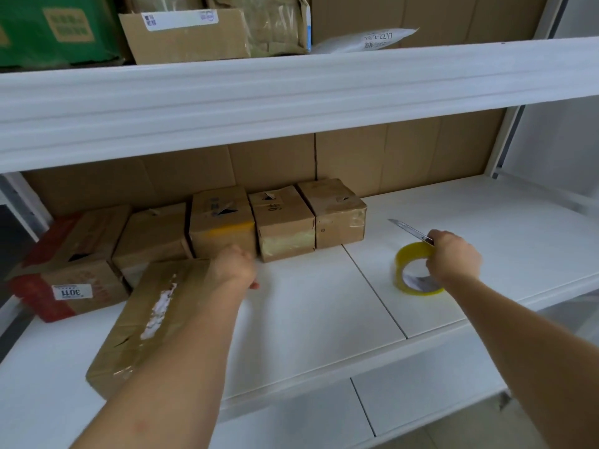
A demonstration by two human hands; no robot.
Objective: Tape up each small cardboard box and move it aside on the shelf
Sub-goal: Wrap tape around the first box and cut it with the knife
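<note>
"3011" tag (pixel 72 291) on red box; L hand (pixel 234 266) clenched, R hand (pixel 453 259) gripping knife (pixel 411 232) + tape roll (pixel 416 270).

Left hand (pixel 235 265) rests curled on the far end of a flat brown tape-wrapped cardboard box (pixel 152 322) on the white shelf (pixel 308 306). Right hand (pixel 453 259) grips a slim utility knife (pixel 411 232), blade out, over the yellow tape roll (pixel 413 270). Five small boxes line the back.
</note>
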